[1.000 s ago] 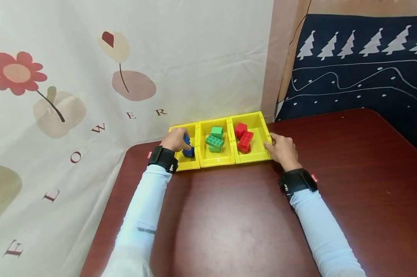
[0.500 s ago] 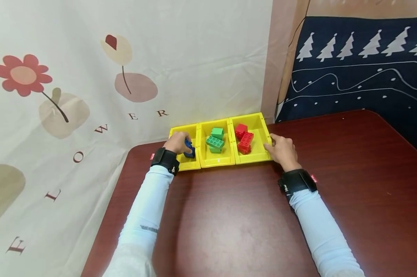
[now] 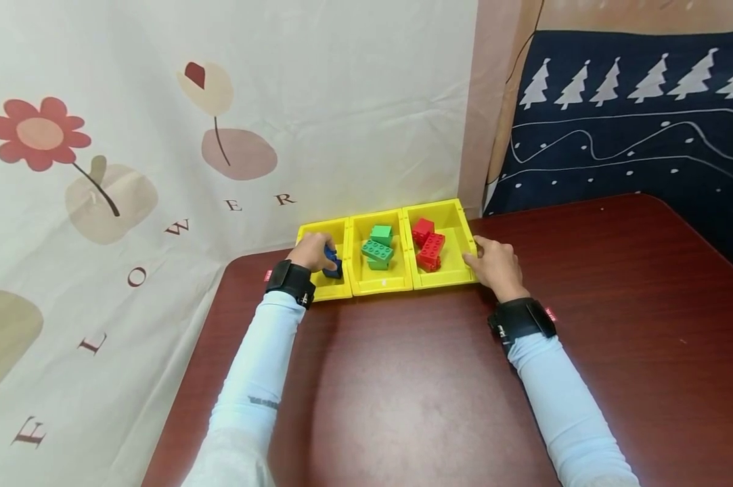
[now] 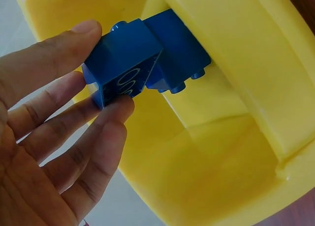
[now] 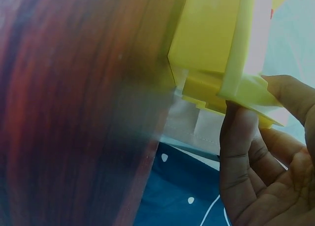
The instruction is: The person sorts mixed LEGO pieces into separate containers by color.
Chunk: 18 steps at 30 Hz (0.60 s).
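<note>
My left hand (image 3: 310, 251) reaches into the left compartment of a yellow three-part bin (image 3: 321, 292). Its thumb and fingers pinch a blue toy brick (image 4: 123, 51), tilted so a printed face shows in the left wrist view. Right behind that brick, against the compartment's wall, is a second blue brick (image 4: 179, 51) with its studs turned downward in that view. My right hand (image 3: 499, 265) grips the bin's right-end rim (image 5: 246, 85) between thumb and fingers. Green bricks (image 3: 377, 250) lie piled in the middle compartment, and red bricks (image 3: 432, 249) lie in the right one.
The bin stands at the back of a dark red-brown table (image 3: 403, 379), close to a pale curtain (image 3: 366, 122) with flower prints. A navy cloth (image 3: 634, 135) with white trees hangs behind the table's right side.
Since one second ago my left hand has dipped slightly, bringing the held blue brick closer to the other blue one. The right hand keeps its grip on the rim.
</note>
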### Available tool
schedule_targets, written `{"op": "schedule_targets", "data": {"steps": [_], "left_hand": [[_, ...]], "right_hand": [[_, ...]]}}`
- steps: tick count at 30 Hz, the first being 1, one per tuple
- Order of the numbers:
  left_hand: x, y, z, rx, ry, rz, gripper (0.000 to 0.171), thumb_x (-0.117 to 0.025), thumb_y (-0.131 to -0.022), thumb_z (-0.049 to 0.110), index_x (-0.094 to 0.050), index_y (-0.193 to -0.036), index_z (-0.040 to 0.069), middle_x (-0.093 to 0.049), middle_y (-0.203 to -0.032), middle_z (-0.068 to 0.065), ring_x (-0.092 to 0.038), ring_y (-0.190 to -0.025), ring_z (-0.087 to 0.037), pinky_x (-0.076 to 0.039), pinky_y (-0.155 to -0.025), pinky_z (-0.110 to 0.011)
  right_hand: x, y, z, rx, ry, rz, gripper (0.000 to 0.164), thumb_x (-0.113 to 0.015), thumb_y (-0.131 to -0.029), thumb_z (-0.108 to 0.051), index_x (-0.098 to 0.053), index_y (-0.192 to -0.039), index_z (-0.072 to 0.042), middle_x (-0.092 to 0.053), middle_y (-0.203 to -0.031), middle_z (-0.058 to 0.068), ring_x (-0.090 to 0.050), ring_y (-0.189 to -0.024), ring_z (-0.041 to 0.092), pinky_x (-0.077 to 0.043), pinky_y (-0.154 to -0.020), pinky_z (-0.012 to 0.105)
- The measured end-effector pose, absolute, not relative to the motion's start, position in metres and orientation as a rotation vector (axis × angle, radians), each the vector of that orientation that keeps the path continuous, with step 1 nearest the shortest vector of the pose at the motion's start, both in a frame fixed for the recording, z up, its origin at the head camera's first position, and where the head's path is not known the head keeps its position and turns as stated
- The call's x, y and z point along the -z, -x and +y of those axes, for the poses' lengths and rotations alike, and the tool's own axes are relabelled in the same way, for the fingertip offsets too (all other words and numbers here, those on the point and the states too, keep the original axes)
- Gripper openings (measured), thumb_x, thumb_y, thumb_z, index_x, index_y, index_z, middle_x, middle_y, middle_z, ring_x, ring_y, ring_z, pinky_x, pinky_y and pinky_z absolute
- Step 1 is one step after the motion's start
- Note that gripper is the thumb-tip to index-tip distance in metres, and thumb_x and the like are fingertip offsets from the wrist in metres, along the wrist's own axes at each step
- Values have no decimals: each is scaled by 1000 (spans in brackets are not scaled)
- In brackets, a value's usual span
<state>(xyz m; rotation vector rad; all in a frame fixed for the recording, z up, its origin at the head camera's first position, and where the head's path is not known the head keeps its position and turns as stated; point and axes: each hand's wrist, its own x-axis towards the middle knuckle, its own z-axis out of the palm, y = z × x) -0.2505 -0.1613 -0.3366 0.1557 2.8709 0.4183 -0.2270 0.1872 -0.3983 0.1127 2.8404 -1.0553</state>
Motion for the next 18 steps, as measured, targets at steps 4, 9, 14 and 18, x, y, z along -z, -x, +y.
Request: {"op": "schedule_targets", "data": {"steps": [4,9,14,18], "left_hand": [[336,248,-169,-402,-135,2870,36,-79,-82,9,-64,-113,-2,-63,-114,-20,-60,-97,-31,-53,-83,-38],[332,244,-177,-383,-112,2837,41,-78,-83,12,-63,-119,-1,-62,-120,-20,-59,-100,-32,-53,-86,-39],[328,244,-179,-356,-153,2825,45,-75,-87,20,-62,-125,0,-61,-128,-20,-57,-109,-33,-50,-93,-43],[321,239,-179,-416,-241,2898,40,-69,-93,23,-62,-124,-1,-59,-131,-21,-53,-122,-38,-46,-101,-48]], "right_hand": [[399,231,181,1063,-88,2836,61,-59,-98,-31,-38,-150,-6,-54,-134,27,-54,-97,38,-50,-80,45],[401,235,171,1060,-71,2823,61,-58,-99,-32,-37,-151,-6,-53,-135,27,-54,-98,37,-50,-83,46],[403,236,170,1044,-71,2828,61,-56,-100,-32,-37,-151,-5,-50,-139,27,-54,-98,37,-51,-87,50],[405,238,174,1018,-88,2854,60,-56,-100,-31,-37,-150,-4,-48,-142,27,-54,-100,39,-50,-90,53]]}}
